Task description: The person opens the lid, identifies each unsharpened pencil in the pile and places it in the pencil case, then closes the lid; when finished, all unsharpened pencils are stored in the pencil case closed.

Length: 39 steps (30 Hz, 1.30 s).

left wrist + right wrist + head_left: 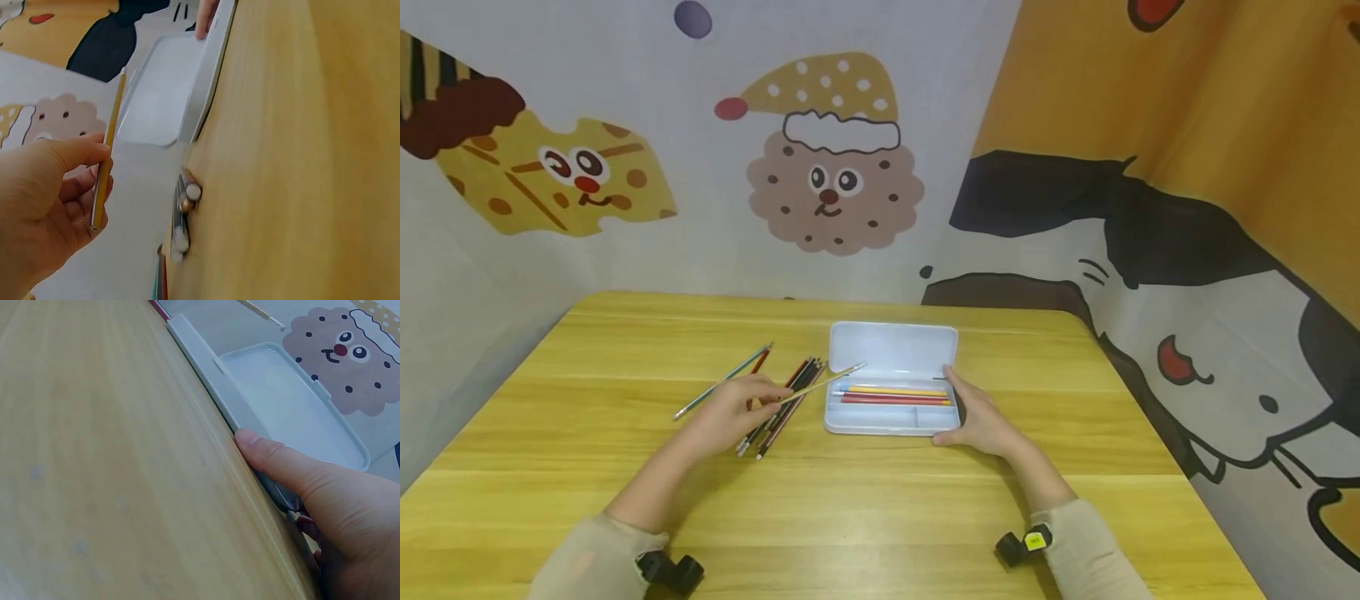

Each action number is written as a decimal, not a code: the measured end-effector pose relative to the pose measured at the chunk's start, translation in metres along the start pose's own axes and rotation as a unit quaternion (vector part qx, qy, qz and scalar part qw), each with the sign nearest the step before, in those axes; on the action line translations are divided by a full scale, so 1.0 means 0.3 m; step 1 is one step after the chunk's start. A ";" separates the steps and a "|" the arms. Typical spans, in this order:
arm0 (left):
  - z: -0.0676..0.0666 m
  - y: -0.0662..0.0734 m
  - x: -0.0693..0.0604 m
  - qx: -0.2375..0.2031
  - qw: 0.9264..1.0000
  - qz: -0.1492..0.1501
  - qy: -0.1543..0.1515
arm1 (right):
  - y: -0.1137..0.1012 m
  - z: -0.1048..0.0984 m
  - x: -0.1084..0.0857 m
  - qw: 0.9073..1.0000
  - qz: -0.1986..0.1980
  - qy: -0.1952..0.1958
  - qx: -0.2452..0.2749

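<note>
My left hand (pixel 730 415) pinches a yellow pencil (pixel 823 386) between thumb and fingers, above the table. The pencil's far tip reaches over the left side of an open white pencil case (pixel 871 421). Inside the case, several red and yellow pencils (pixel 895 400) lie side by side in the back compartment. My right hand (pixel 988 423) grips the case's right end, thumb at the front corner and fingers toward the hinge. In the right wrist view the thumb (pixel 275 456) presses on the case's front wall, while the other fingers are mostly hidden.
A loose pile of dark pencils (pixel 773 427) lies left of the case, partly beneath my left hand. Farther left are a teal pencil (pixel 707 393) and a red-brown pencil (pixel 761 360). A cartoon-printed curtain (pixel 700 267) hangs behind the wooden table (pixel 850 517).
</note>
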<state>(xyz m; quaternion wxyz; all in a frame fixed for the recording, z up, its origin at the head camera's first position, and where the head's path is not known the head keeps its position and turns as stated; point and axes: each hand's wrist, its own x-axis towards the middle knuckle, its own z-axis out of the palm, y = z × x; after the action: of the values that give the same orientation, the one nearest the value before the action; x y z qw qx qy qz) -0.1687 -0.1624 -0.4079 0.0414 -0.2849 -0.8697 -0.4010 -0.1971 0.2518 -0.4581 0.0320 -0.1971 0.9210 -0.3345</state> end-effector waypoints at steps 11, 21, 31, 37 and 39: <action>0.042 0.040 0.106 -0.002 0.998 0.036 -0.053 | 0.011 0.003 0.002 1.000 0.007 -0.003 -0.001; 0.108 0.050 0.206 0.035 0.996 0.067 -0.056 | 0.005 0.001 0.001 1.000 0.005 -0.004 0.002; 0.199 0.036 0.286 0.084 0.989 0.109 -0.050 | 0.006 0.002 0.001 1.000 0.004 -0.002 0.001; 0.238 0.033 0.318 0.107 0.985 0.129 -0.039 | 0.010 0.002 0.001 1.000 0.000 -0.001 0.005; 0.248 0.036 0.326 0.110 0.985 0.128 -0.039 | 0.010 0.003 0.002 1.000 0.001 -0.002 0.005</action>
<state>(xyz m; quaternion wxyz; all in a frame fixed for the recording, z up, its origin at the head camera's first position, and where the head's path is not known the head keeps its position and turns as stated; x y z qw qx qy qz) -0.2328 -0.0580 -0.4214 0.0894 -0.4034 -0.8657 -0.2827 -0.1986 0.2532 -0.4607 0.0348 -0.1967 0.9193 -0.3390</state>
